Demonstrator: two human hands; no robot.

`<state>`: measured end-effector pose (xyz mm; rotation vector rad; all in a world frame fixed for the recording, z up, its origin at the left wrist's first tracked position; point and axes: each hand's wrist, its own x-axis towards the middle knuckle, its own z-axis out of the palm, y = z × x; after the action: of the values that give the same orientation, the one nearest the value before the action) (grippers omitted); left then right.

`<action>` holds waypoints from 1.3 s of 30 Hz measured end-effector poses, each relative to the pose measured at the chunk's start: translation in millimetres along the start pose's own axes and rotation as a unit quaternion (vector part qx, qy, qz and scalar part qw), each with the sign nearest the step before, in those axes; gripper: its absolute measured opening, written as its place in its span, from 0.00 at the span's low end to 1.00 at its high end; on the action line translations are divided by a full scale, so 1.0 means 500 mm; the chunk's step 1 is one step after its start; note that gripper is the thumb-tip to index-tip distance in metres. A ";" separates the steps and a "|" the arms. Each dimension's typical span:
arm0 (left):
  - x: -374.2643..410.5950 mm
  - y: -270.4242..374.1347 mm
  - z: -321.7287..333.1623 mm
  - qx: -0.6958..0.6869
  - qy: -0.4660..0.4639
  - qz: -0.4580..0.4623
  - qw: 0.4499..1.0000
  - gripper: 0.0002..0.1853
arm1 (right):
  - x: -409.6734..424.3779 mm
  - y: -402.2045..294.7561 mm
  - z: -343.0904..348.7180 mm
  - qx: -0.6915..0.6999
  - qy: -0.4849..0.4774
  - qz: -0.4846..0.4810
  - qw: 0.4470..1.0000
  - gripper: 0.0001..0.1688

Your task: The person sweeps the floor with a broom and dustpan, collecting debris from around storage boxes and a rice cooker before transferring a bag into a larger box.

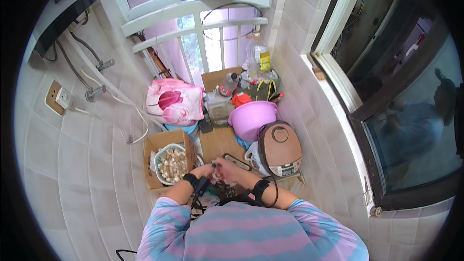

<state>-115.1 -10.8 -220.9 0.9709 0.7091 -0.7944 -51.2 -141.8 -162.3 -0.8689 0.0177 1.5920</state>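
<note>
My left hand (203,170) and my right hand (229,169) meet close in front of my body, over a wooden surface (215,141). A small dark-tipped item (214,165) shows between the fingers; what it is and which hand holds it, I cannot tell. Just below lies something reddish and blurred, partly covered by the hands. A narrow dark-rimmed object (237,161) lies beyond my right hand. Left of my left hand stands an open cardboard box (190,152), holding a basket (158,168) of pale round bulbs that look like garlic. Black straps with cables circle both wrists.
A rice cooker (282,148) and a tilted purple basin (250,119) stand at the right. Pink-and-white fabric (177,101) is heaped at the left, with plastic bottles (229,85) farther back. An open window sash (409,123) juts in from the right wall.
</note>
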 end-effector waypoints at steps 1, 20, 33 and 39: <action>-0.015 0.001 -0.007 -0.028 -0.019 0.017 0.999 0.21 | -0.001 -0.003 0.020 -0.071 0.000 0.002 0.997 0.19; 0.063 0.138 -0.035 0.086 0.008 0.054 0.995 0.14 | -0.097 -1.132 0.066 -0.375 0.483 -0.648 0.454 0.35; 0.030 0.103 -0.101 -0.130 0.018 0.148 0.980 0.09 | -0.083 -1.110 0.156 -0.449 0.507 -0.643 0.358 0.17; -0.026 0.105 -0.111 -0.088 0.068 0.214 0.970 0.08 | -0.015 -0.880 0.332 -0.490 0.434 -0.672 0.347 0.13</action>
<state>-87.3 60.5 -209.3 0.9783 0.6443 -0.2827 240.9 36.7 160.6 -1.7929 -0.7833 -0.8107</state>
